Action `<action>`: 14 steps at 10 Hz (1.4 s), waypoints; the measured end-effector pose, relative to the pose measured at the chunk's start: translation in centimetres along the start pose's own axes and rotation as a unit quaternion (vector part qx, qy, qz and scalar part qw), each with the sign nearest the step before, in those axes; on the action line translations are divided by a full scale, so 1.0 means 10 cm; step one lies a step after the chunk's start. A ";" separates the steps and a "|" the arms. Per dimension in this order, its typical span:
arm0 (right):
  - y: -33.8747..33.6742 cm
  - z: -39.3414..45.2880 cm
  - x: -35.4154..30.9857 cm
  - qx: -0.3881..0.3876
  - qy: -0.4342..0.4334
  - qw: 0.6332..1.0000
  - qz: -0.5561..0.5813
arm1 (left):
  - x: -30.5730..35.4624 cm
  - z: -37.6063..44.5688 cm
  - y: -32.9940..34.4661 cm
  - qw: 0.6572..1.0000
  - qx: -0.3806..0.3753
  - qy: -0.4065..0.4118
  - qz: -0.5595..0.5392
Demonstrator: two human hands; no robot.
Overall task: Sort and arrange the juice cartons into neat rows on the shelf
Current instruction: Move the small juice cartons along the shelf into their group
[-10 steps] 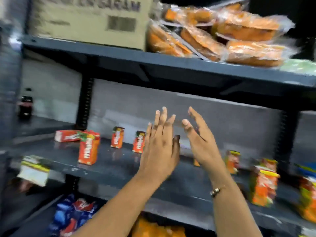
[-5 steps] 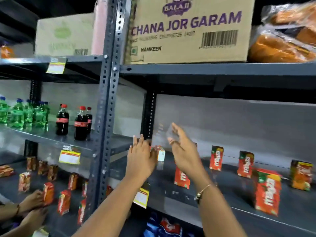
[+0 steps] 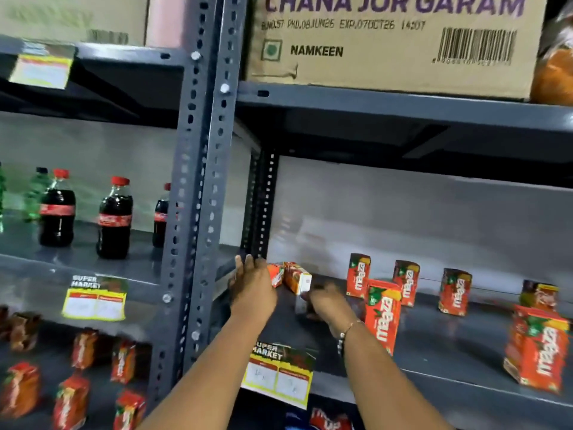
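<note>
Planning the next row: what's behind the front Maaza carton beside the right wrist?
Behind the front Maaza carton, two upright cartons stand near the back wall. Their lower edges are partly covered.

red-orange cartons (image 3: 383, 315) on grey shelf (image 3: 449, 346)
white lettering, green leaves on cartons; tan box (image 3: 393, 41), purple print; dark bottles (image 3: 115, 217), red caps; yellow-edged tag (image 3: 279, 375)

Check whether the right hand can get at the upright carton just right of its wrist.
Probably yes: the right hand is beside that upright carton, with open shelf around it and nothing between them.
</note>
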State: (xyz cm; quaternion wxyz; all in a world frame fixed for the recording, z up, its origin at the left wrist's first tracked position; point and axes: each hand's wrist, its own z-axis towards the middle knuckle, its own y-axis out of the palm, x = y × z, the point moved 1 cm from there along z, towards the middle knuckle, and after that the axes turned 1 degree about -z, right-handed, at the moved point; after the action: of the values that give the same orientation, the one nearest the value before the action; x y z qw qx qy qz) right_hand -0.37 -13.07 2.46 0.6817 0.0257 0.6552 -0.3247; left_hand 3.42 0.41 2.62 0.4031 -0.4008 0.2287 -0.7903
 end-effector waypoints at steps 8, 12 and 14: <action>0.18 0.76 -0.07 0.154 0.015 0.981 -0.114 | 0.02 0.06 0.31 0.980 -0.137 0.105 0.099; 0.11 0.45 0.03 0.198 0.016 0.974 -0.110 | -0.01 0.10 0.39 0.972 -0.155 0.128 0.120; 0.04 0.33 0.08 0.188 0.053 0.969 -0.151 | 0.03 0.09 0.40 0.968 -0.162 0.146 0.123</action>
State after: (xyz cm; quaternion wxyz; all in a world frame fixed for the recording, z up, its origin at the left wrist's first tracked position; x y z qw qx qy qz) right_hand 2.69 -14.58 2.02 0.5721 0.0714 0.6141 -0.5390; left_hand 5.90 -2.15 0.53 0.3889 -0.3096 0.4574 -0.7374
